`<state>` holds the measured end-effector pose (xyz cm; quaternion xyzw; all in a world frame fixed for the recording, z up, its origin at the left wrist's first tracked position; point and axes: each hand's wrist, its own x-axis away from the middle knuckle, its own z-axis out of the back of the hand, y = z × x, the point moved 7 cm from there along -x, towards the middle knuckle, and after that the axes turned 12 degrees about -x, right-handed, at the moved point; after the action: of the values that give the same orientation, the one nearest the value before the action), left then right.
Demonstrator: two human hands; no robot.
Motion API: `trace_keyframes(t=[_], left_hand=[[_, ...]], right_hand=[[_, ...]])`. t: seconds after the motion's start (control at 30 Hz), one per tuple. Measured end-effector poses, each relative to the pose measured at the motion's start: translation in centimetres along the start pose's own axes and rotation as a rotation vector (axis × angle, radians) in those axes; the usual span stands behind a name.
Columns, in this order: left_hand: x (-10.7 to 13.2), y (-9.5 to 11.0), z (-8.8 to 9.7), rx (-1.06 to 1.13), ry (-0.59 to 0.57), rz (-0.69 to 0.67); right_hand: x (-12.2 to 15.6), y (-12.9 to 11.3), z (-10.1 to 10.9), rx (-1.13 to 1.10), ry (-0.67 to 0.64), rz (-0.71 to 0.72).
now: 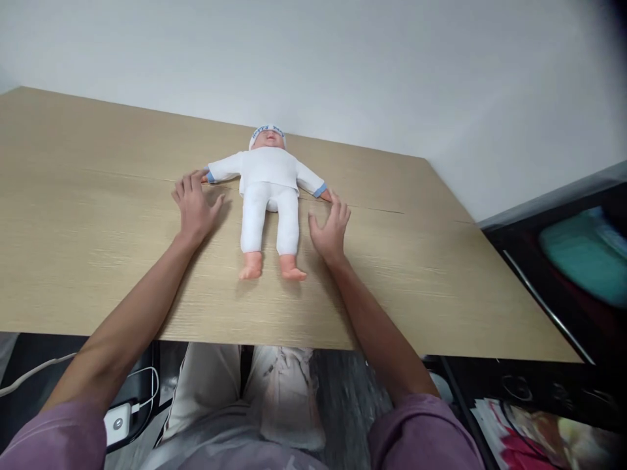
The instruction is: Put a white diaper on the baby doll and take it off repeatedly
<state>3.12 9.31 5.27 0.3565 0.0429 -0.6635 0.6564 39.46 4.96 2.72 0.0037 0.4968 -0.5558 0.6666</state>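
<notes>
A baby doll point(269, 171) lies on its back on the wooden table point(122, 261), its head toward the wall and its bare feet toward me. It wears a white top and trousers with blue cuffs, and a white cap with blue lettering. Both of its arms are spread out to the sides. My left hand point(193, 207) rests by the doll's hand on the left, fingers apart, the fingertips at or touching it. On the other side, my right hand point(330, 228) has thumb and fingers spread, with its fingertips at the doll's other hand.
A pale wall point(294, 59) stands behind the table. At right is a dark shelf with a teal item point(585, 251). Below the table's front edge, a white adapter with a cable point(117, 423) lies at left, and colourful packets point(533, 434) lie at right.
</notes>
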Motion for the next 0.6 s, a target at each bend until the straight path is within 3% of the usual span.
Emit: trace_keyframes(t=[0.07, 0.13, 0.17, 0.23, 0.3, 0.33, 0.37, 0.43, 0.5, 0.6], left_hand=[[4.5, 3.0, 3.5, 0.087, 0.016, 0.005], [11.3, 5.4, 6.9, 0.211, -0.032, -0.015], [15.4, 6.1, 8.0, 0.285, -0.121, -0.028], [25.0, 7.7, 8.4, 0.469, -0.493, -0.157], [34.8, 8.1, 8.0, 0.607, -0.889, -0.231], [38.5, 7.6, 7.7, 0.632, -0.964, -0.182], [41.0, 6.6, 7.1, 0.625, -0.963, -0.066], [44.0, 4.6, 5.5, 0.593, -0.889, 0.228], [45.2, 3.5, 3.3, 0.604, -0.846, 0.475], [45.3, 4.6, -1.0, 0.773, -0.94, 0.713]], right_hand=[[3.6, -4.9, 3.4, -0.108, 0.051, 0.039], [9.0, -8.8, 7.3, -0.183, 0.062, 0.043], [12.4, -10.3, 9.3, -0.185, 0.079, 0.045], [19.6, -12.2, 12.7, -0.228, 0.053, 0.101], [26.5, -13.0, 14.2, -0.357, -0.082, 0.175], [29.4, -12.5, 14.3, -0.39, -0.137, 0.13], [31.8, -11.3, 14.2, -0.368, -0.159, 0.009], [35.6, -8.5, 13.5, -0.283, -0.14, -0.281], [38.2, -6.1, 12.4, -0.249, -0.09, -0.54], [39.9, -4.5, 10.0, -0.356, -0.092, -0.775]])
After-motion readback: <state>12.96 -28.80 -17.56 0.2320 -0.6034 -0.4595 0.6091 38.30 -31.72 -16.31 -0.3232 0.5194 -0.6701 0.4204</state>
